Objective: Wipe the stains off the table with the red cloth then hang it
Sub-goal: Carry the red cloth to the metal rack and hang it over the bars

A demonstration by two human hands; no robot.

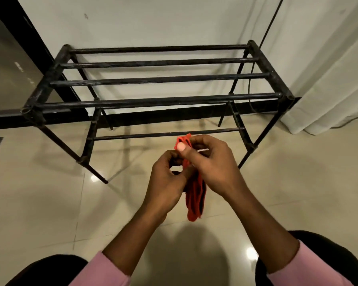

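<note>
L grip (166,179) curled, pinching red cloth (195,196), R grip (213,162) pinching its top w/ thumb, rack (153,80) behind

Plain red-orange cloth (194,197) between left hand (167,182) and right hand (212,164), folds shaded darker. Pale pink thumbnail (181,146) on right hand. Plain pink sleeves (103,271) behind wrists. Black trousers (50,269) outside sleeves. Black drying rack (157,79) beyond hands, bars scuffed with pale grey. Glossy beige floor tiles (298,182) under hands, thin dark grout lines, white light glints. Off-white wall (153,21) behind rack, small dark mark. Black skirting (153,116) along its base. Plain white curtain (329,69) far right of right hand.
</note>
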